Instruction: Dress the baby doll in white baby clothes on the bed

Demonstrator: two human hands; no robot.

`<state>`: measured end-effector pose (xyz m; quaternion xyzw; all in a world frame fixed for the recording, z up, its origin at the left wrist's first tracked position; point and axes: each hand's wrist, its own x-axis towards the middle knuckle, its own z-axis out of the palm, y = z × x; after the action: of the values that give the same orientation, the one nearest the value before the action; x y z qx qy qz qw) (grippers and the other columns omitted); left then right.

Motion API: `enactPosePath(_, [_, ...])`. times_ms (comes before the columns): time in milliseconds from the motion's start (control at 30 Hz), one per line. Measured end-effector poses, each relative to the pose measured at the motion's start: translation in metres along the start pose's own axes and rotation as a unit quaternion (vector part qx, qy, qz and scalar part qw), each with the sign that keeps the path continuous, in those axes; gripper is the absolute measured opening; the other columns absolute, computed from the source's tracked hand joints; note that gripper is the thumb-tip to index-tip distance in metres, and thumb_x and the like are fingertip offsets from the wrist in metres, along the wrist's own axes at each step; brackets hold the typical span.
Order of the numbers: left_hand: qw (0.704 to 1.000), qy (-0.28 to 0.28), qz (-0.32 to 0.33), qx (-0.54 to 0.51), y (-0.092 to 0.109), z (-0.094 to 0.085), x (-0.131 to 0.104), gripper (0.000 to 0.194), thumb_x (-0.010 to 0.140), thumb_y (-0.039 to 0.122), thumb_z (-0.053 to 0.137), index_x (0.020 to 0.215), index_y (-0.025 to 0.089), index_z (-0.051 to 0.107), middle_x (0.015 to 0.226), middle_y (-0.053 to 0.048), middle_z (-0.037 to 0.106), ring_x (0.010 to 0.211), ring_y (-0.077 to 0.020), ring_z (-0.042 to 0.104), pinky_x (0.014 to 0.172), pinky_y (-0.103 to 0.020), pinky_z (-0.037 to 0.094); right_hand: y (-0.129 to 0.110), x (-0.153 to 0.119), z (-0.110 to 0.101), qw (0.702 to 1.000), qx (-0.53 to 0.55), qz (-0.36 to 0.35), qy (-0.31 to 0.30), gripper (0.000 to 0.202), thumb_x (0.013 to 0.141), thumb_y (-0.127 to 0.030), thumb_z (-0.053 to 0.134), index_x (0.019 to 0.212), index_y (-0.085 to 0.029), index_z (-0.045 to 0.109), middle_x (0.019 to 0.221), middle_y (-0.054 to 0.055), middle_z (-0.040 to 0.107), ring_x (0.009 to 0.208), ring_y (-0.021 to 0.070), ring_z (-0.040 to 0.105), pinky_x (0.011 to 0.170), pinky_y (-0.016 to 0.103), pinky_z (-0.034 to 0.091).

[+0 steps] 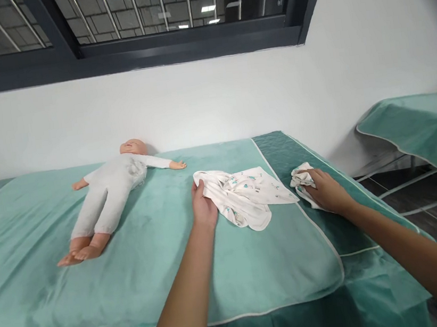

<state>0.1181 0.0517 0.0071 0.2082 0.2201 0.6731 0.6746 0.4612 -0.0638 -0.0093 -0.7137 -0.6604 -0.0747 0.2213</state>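
In the middle of the bed lies a white baby garment (246,192) with a small coloured print, loosely spread and wrinkled. My left hand (203,205) pinches its left edge between thumb and fingers. To the right, my right hand (329,189) is closed on a bunched white cloth (303,179) with a similar print, resting on the darker green strip of the bed. Part of that bundle is hidden under my fingers. A baby doll (112,183) with a white cloth body lies on its back at the left, one arm stretched toward the garment.
A light green blanket (170,288) with white piping covers the bed. Behind it stands a white wall (195,107) below a dark-framed window (186,44) with bars. At the right, beyond a gap, is another green-covered bed (431,130) with metal rails.
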Motion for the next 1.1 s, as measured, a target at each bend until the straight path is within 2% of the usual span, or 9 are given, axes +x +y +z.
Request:
enactPosePath(167, [0.989, -0.013, -0.092, 0.119, 0.018, 0.012, 0.001, 0.024, 0.077, 0.031, 0.074, 0.094, 0.018, 0.064, 0.100, -0.012, 0.072, 0.101, -0.0271, 0.067, 0.090, -0.042, 0.053, -0.031, 0.013, -0.037, 0.998, 0.017, 0.060, 0.009, 0.065, 0.082, -0.040, 0.061, 0.141, -0.018, 0.045, 0.139, 0.019, 0.050, 0.123, 0.0353, 0.054, 0.096, 0.051, 0.049])
enactPosePath(333, [0.975, -0.111, -0.069, 0.180, 0.068, 0.056, -0.027, 0.029, 0.070, 0.025, 0.080, 0.095, 0.016, 0.068, 0.091, -0.008, 0.072, 0.085, -0.0231, 0.067, 0.081, -0.035, 0.052, -0.132, 0.025, -0.092, 0.990, 0.138, 0.000, 0.004, 0.067, 0.087, -0.043, 0.059, 0.146, -0.020, 0.036, 0.147, 0.017, 0.045, 0.133, 0.0321, 0.048, 0.099, 0.045, 0.050])
enactPosePath(467, [0.900, -0.281, 0.028, 0.332, 0.117, 0.113, -0.073, 0.026, 0.077, 0.036, 0.074, 0.095, 0.017, 0.070, 0.085, -0.003, 0.069, 0.078, -0.0183, 0.062, 0.072, -0.028, 0.047, -0.204, 0.046, -0.136, 0.946, 0.292, -0.131, -0.057, 0.052, 0.088, -0.039, 0.058, 0.136, -0.023, 0.047, 0.130, 0.009, 0.060, 0.114, 0.0216, 0.060, 0.091, 0.034, 0.050])
enactPosePath(567, [0.810, -0.313, 0.139, 0.476, 0.153, 0.142, -0.103, 0.023, 0.080, 0.038, 0.071, 0.090, 0.017, 0.071, 0.085, -0.002, 0.068, 0.080, -0.0186, 0.060, 0.072, -0.027, 0.044, -0.232, 0.059, -0.168, 0.944, 0.274, -0.176, -0.047, 0.026, 0.088, -0.029, 0.051, 0.109, -0.021, 0.064, 0.094, 0.001, 0.068, 0.084, 0.0159, 0.061, 0.074, 0.028, 0.046])
enactPosePath(667, [0.708, -0.291, 0.269, 0.585, 0.182, 0.150, -0.122, 0.016, 0.085, 0.033, 0.064, 0.089, 0.020, 0.071, 0.088, -0.001, 0.069, 0.085, -0.0200, 0.060, 0.077, -0.028, 0.043, -0.243, 0.057, -0.195, 0.968, 0.165, -0.191, 0.010, 0.023, 0.084, -0.020, 0.048, 0.098, -0.021, 0.066, 0.085, -0.001, 0.066, 0.077, 0.0153, 0.058, 0.068, 0.026, 0.040])
enactPosePath(767, [0.589, -0.261, 0.373, 0.668, 0.200, 0.147, -0.135, 0.014, 0.087, 0.024, 0.057, 0.092, 0.023, 0.070, 0.092, 0.000, 0.070, 0.089, -0.0210, 0.061, 0.082, -0.031, 0.042, -0.247, 0.044, -0.213, 0.979, 0.010, -0.188, 0.076, 0.026, 0.085, -0.018, 0.046, 0.102, -0.023, 0.065, 0.100, 0.002, 0.067, 0.080, 0.0180, 0.059, 0.067, 0.028, 0.037])
enactPosePath(833, [0.540, -0.233, 0.427, 0.687, 0.209, 0.146, -0.142, 0.019, 0.086, 0.018, 0.054, 0.097, 0.025, 0.068, 0.098, 0.000, 0.070, 0.093, -0.0217, 0.061, 0.084, -0.032, 0.042, -0.245, 0.034, -0.220, 0.973, -0.085, -0.194, 0.094, 0.027, 0.087, -0.018, 0.045, 0.105, -0.022, 0.064, 0.106, 0.006, 0.066, 0.078, 0.0194, 0.059, 0.064, 0.029, 0.036])
enactPosePath(967, [0.546, -0.167, 0.460, 0.681, 0.228, 0.150, -0.152, 0.021, 0.086, 0.019, 0.051, 0.100, 0.025, 0.066, 0.103, -0.002, 0.069, 0.095, -0.0217, 0.061, 0.084, -0.032, 0.044, -0.231, 0.024, -0.224, 0.968, -0.134, -0.199, 0.072, 0.026, 0.087, -0.015, 0.042, 0.101, -0.019, 0.064, 0.100, 0.008, 0.066, 0.086, 0.0231, 0.060, 0.062, 0.030, 0.036])
enactPosePath(1100, [0.586, -0.143, 0.380, 0.701, 0.236, 0.138, -0.151, 0.019, 0.088, 0.031, 0.050, 0.099, 0.025, 0.065, 0.100, 0.000, 0.070, 0.090, -0.0206, 0.061, 0.076, -0.030, 0.045, -0.211, 0.017, -0.219, 0.987, 0.067, -0.123, 0.073, 0.029, 0.087, -0.015, 0.040, 0.098, -0.020, 0.067, 0.098, 0.004, 0.070, 0.091, 0.0202, 0.061, 0.074, 0.029, 0.042])
